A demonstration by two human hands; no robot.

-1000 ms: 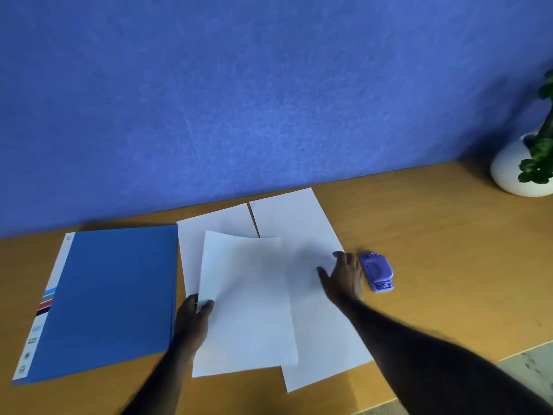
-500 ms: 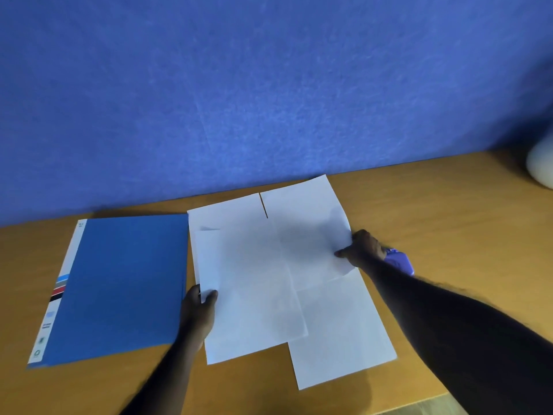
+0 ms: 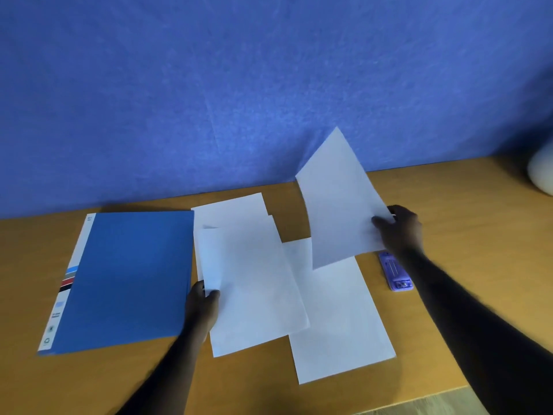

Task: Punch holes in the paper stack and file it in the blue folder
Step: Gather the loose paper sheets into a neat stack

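Wooden desk fills the bottom half here, tan and pretty bare apart from the paperwork. Nearest to the camera, around 6 o'clock, there's a white sheet lying flat, its near corner close to the desk edge. Overlapping its left side is another sheet, also flat, and the left hand is pinching that one at its left edge, thumb on top and fingers tucked under, so the edge curls up a bit. So the left hand is closed on that sheet.

Directly to the left of that hand, at about 9 o'clock, the blue folder lies shut and flat, its right edge just beside the hand, with a white spine strip on its far left side.

Over at 3 o'clock a small purple hole punch sits on the desk, just beside the right forearm and below the right hand. That hand is gripping a lifted sheet by its right edge, thumb on the front face, and the sheet is tilted up off the desk with its top corner against the wall.

Farther back, around 12 o'clock, one more sheet pokes out from under the left-hand one. Behind everything is the blue felt wall, and a white rounded object is cut off at the far right.
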